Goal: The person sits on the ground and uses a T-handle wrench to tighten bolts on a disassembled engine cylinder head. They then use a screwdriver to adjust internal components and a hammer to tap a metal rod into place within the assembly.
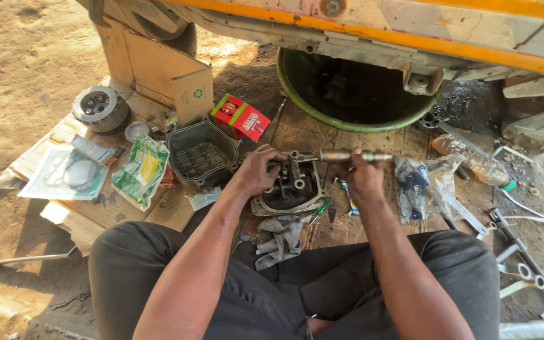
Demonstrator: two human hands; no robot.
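Note:
I sit on the ground with a dark metal engine part (292, 187) lying on cardboard between my knees. My left hand (258, 169) grips its upper left edge and steadies it. My right hand (361, 176) is closed around a long metal tool (347, 155) that lies level across the top of the part, its tip reaching toward my left fingers. A grey rag (281, 239) lies just below the part, and a small green-handled screwdriver (321, 208) rests beside it.
A grey metal engine cover (201, 155) sits left of the part, beside a red box (241, 117), a green-and-white packet (140, 170) and a round clutch-like assembly (100, 108). Clear plastic bags (423, 182) and wrenches (524, 271) lie right. A green basin (354, 123) stands under a yellow vehicle body (410, 25).

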